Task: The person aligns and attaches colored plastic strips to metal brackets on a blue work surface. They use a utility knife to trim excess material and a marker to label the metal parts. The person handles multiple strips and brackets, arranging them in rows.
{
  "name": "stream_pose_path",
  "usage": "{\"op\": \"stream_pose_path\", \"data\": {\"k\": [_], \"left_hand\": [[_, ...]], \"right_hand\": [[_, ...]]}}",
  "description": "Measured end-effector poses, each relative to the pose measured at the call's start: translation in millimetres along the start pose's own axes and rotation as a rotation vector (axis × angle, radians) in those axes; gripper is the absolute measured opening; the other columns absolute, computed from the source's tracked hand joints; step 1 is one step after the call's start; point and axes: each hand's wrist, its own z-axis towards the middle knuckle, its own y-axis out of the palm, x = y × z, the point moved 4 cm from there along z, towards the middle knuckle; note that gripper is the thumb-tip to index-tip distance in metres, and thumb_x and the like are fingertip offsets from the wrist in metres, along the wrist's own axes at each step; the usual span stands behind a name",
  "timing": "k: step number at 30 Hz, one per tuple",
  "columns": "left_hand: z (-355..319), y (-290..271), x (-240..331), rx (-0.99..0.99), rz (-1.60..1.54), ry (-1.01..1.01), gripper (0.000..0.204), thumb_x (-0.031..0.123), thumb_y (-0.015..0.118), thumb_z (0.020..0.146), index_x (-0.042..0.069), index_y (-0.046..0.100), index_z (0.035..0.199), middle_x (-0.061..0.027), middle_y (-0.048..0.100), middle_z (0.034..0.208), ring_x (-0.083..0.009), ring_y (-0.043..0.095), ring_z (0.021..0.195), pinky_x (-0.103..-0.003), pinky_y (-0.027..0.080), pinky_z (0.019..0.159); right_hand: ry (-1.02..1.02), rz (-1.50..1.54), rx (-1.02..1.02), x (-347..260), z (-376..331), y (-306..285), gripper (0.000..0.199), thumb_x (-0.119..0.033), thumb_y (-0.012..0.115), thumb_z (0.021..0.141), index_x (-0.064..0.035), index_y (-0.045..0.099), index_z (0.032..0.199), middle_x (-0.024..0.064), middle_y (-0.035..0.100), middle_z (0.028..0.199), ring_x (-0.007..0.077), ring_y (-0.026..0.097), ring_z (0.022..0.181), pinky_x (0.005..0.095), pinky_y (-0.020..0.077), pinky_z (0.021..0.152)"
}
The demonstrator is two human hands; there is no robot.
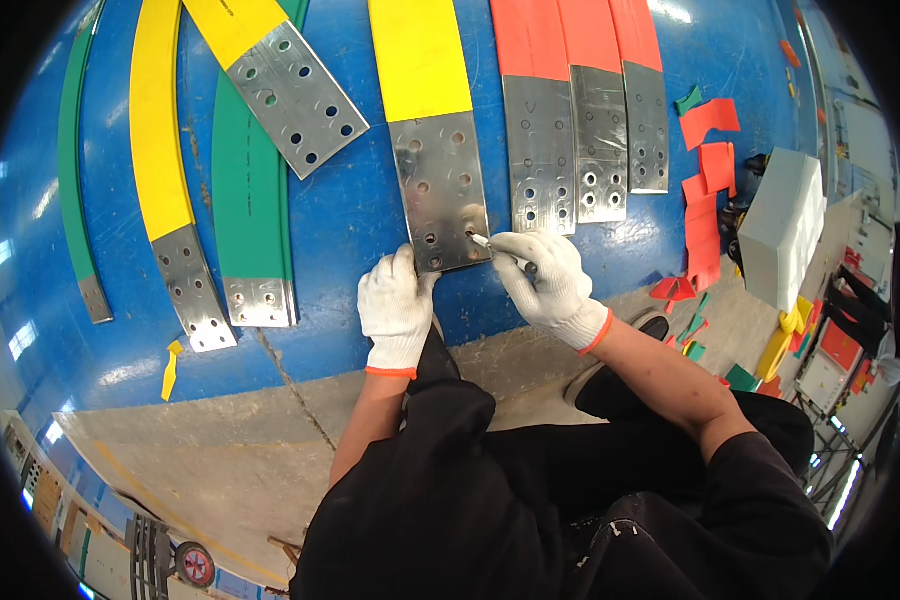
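In front of me lies a flat metal bar (pixel 438 165) with a yellow sleeve on its far part and several round holes in its bare end. My left hand (pixel 390 305), in a white knit glove with an orange cuff, is closed at the near left corner of that bar, fingertips along its edge. A white marker pen (pixel 483 242) is pinched in my gloved right hand (pixel 548 282). Its tip meets the metal at a hole near the right corner. The palm side of my left hand is hidden.
Red-sleeved bars (pixel 538 130) lie to the right. On the left are yellow-sleeved bars (pixel 160 150) and green-sleeved bars (pixel 250 200); one yellow bar crosses a green one. Red offcuts (pixel 702 225) and a pale grey box (pixel 785 225) stand farther right on the blue floor's side.
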Motion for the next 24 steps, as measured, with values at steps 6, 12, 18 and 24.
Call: {"op": "stream_pose_path", "data": {"k": [6,12,18,24], "left_hand": [[-0.7,0.1,0.6,0.014,0.004,-0.001,0.053,0.028,0.088,0.081,0.008,0.066,0.125,-0.0108,0.07,0.097,-0.0323,0.07,0.089,-0.045,0.053,0.081],[-0.2,-1.6,1.3,0.002,0.008,-0.007,0.053,0.028,0.088,0.081,0.008,0.066,0.125,-0.0105,0.069,0.097,-0.0321,0.07,0.089,-0.045,0.053,0.081],[-1.3,-0.4,-0.5,0.016,0.003,-0.004,0.054,0.028,0.089,0.081,0.008,0.066,0.126,-0.0103,0.07,0.097,-0.0319,0.07,0.089,-0.045,0.053,0.082],[-0.4,-0.4,-0.3,0.021,-0.013,-0.008,0.052,0.027,0.089,0.08,0.009,0.066,0.124,-0.0104,0.07,0.096,-0.0326,0.07,0.089,-0.046,0.053,0.081]], "right_hand": [[-0.004,0.038,-0.032,0.8,3.4,2.0,0.026,-0.003,0.079,0.09,-0.0061,0.071,0.115,0.0078,0.072,0.086,0.026,0.07,0.074,0.0384,0.054,0.071],[0.012,0.059,-0.009,1.7,6.5,-0.2,0.026,-0.002,0.079,0.09,-0.0054,0.07,0.115,0.0085,0.074,0.088,0.0261,0.07,0.073,0.0389,0.0544,0.07],[0.002,0.053,-0.005,1.3,8.0,0.1,0.026,-0.003,0.078,0.091,-0.0049,0.069,0.115,0.0096,0.075,0.09,0.0267,0.071,0.075,0.039,0.0553,0.071],[0.031,0.065,-0.026,2.5,8.6,2.0,0.026,-0.003,0.078,0.09,-0.0051,0.069,0.115,0.0092,0.074,0.088,0.0268,0.07,0.074,0.0392,0.0545,0.071]]}}
